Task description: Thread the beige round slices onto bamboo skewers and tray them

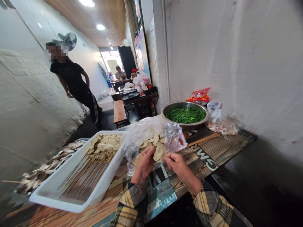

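Note:
My left hand [145, 163] is closed on the edge of a flat, rounded beige food slice [160, 152]. Pinched in my right hand [178, 167] is a thin bamboo skewer [186, 186], its shaft running back under the wrist. The skewer's tip is at the slice's right edge; whether it has pierced it I cannot tell. Behind both hands, a clear plastic bag [175, 135] lies open with more beige slices [151, 141] inside. To the left, a white plastic tray [71, 206] holds many skewered slices [106, 143], their sticks pointing toward me.
A steel basin [165, 117] of green chives or similar stalks [186, 115] stands at the table's back. Bagged food [222, 124] sits beside it. Other skewers [55, 157] lie left of the tray. One person [71, 78] stands at left; another [120, 74] sits far back.

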Motion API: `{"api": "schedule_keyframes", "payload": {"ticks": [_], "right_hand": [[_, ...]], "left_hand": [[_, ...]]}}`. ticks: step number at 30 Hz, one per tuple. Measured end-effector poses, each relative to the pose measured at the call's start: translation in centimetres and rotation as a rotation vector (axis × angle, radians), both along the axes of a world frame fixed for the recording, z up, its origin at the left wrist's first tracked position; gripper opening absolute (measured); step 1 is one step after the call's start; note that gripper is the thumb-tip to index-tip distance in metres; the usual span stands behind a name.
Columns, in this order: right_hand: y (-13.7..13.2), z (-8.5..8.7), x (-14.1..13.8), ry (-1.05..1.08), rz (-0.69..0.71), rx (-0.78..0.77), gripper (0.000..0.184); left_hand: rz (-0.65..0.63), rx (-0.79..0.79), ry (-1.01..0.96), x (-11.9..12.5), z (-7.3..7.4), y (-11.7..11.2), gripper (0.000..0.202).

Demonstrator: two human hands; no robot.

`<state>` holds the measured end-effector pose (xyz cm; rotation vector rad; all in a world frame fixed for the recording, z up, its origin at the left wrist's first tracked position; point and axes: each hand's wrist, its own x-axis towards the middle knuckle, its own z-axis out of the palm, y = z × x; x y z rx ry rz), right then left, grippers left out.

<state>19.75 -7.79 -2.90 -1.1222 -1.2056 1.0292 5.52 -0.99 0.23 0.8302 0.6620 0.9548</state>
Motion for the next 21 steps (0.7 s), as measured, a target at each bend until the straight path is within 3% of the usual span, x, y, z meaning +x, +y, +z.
{"api": "schedule_keyframes", "payload": {"ticks": [11,15,21], "right_hand": [[-2.6,-1.4,4.5,-0.133,-0.105,0.007,0.027],[-2.8,-1.5,4.6,-0.145,-0.159,0.002,0.03],[-3.0,-0.8,4.4,-0.218,-0.187,-0.039,0.03]], "left_hand": [[-0.044,-0.025,0.013,5.5,0.6,0.3,0.03],[-0.094,-0.04,0.025,6.2,0.3,0.2,0.03],[-0.012,0.024,0.111,6.3,-0.3,0.3,0.031]]}}
